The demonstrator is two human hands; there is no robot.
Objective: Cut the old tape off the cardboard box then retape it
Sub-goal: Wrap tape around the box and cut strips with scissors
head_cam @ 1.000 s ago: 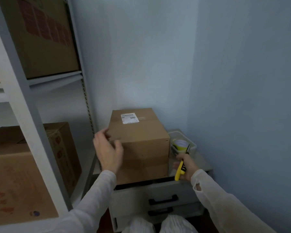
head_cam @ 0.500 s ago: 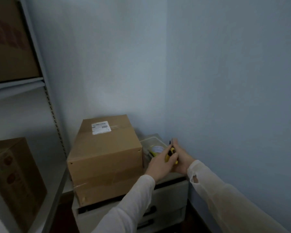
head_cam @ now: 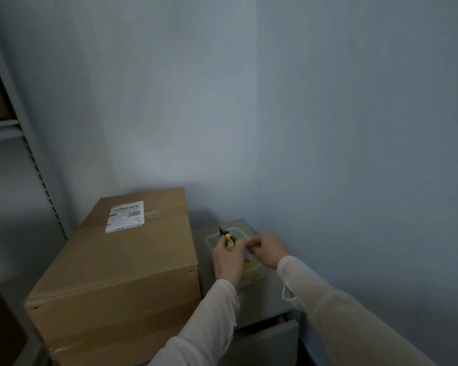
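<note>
Now the left hand [head_cam: 228,260] grips the yellow utility knife [head_cam: 229,239], the right hand [head_cam: 269,249] curled beside it, hold unclear; likely next, slit the old tape [head_cam: 154,214] on the brown cardboard box [head_cam: 122,273].

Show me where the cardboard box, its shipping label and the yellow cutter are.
cardboard box [head_cam: 127,262], head view, on its top face.
shipping label [head_cam: 125,216], head view, middle of the white sticker.
yellow cutter [head_cam: 229,239], head view, its yellow handle.

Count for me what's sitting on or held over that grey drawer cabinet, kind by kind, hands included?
cardboard box: 1
clear plastic tub: 1
yellow-and-black cutter: 1
hands: 2 (left hand grips the cutter, right hand beside it)
Total: 5
</note>
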